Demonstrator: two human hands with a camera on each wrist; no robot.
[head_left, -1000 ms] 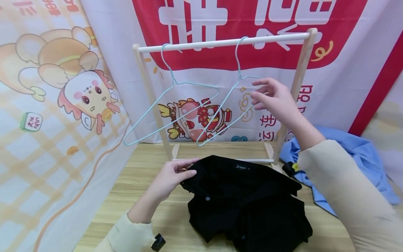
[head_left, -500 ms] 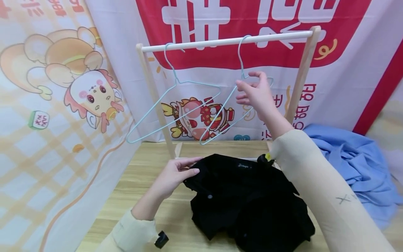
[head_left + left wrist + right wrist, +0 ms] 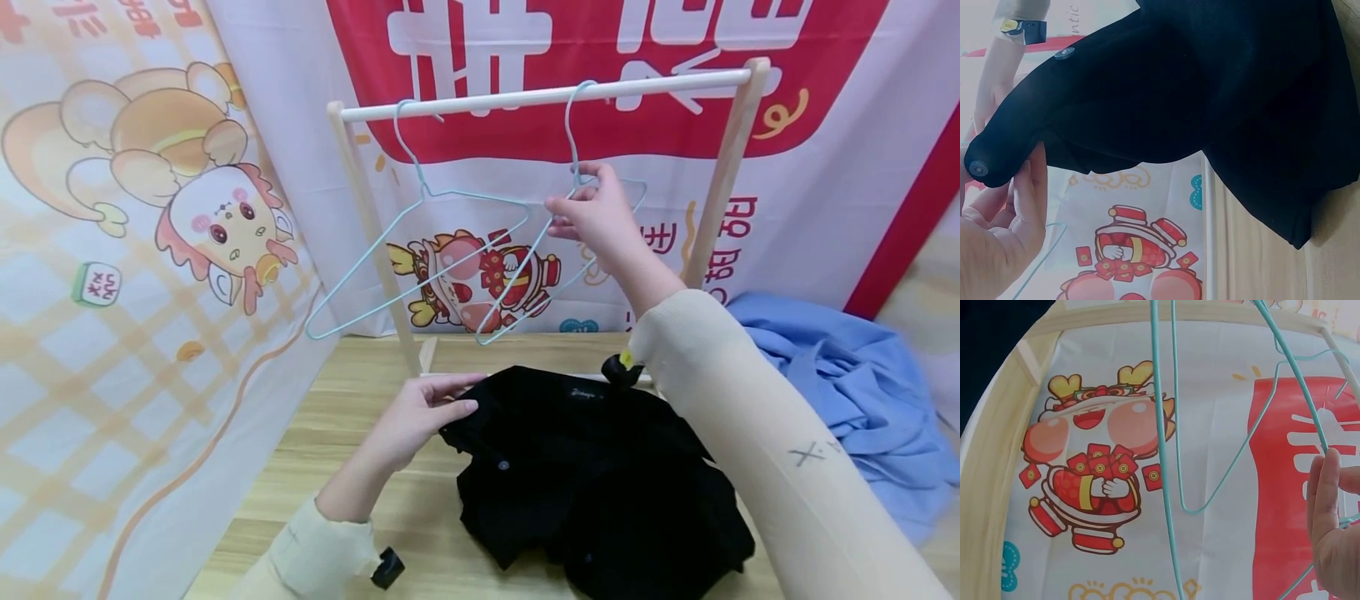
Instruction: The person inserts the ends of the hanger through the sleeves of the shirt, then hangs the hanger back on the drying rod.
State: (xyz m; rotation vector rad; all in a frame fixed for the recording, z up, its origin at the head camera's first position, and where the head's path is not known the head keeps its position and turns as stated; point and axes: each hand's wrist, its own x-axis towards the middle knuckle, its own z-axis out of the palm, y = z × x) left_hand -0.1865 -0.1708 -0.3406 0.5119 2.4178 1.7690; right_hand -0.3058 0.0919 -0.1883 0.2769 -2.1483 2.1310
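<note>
My left hand (image 3: 408, 421) pinches the collar edge of a black shirt (image 3: 570, 467), which lies bunched on the table with its inner neck label showing. In the left wrist view, the thumb and fingers hold the buttoned collar tip (image 3: 997, 156). Two light-blue wire hangers hang on the rack rail. At the right-hand hanger (image 3: 567, 121), my right hand (image 3: 592, 217) grips the wire just under the hook. The right wrist view has its fingertips (image 3: 1329, 462) on that wire. Further left hangs the other hanger (image 3: 408, 152), untouched.
The rack has a white rail (image 3: 495, 101) between wooden posts and stands at the table's back. A crumpled light-blue garment (image 3: 847, 392) lies at the right, partly behind the right sleeve. Printed cloth (image 3: 480, 192) backs the rack, and another printed sheet (image 3: 172, 358) borders the left.
My right hand has moved left from the hanger's right side to its neck and taken hold of the wire. The left hand keeps its hold on the shirt collar.
</note>
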